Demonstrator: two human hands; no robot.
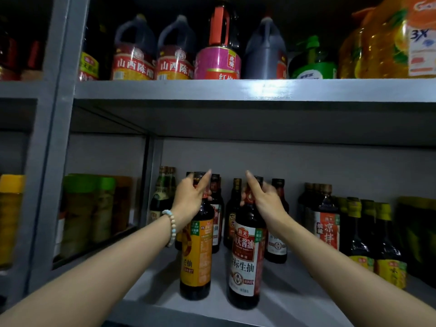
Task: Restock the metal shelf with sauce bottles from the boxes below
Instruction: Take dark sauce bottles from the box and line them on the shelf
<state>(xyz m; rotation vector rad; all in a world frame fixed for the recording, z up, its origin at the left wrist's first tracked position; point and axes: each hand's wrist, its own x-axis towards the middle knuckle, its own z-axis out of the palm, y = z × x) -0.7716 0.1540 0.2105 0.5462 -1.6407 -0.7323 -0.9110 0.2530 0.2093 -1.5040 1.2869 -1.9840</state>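
On the lower board of the metal shelf (pixel 285 300), my left hand (pixel 188 200), with a bead bracelet (pixel 171 226) on its wrist, grips the neck of the orange-label soy sauce bottle (pixel 195 258). My right hand (pixel 267 200) grips the neck of the red-label soy sauce bottle (pixel 245 263) just beside it. Both bottles stand near the front edge, and more bottles (pixel 276 241) stand behind them near the back wall.
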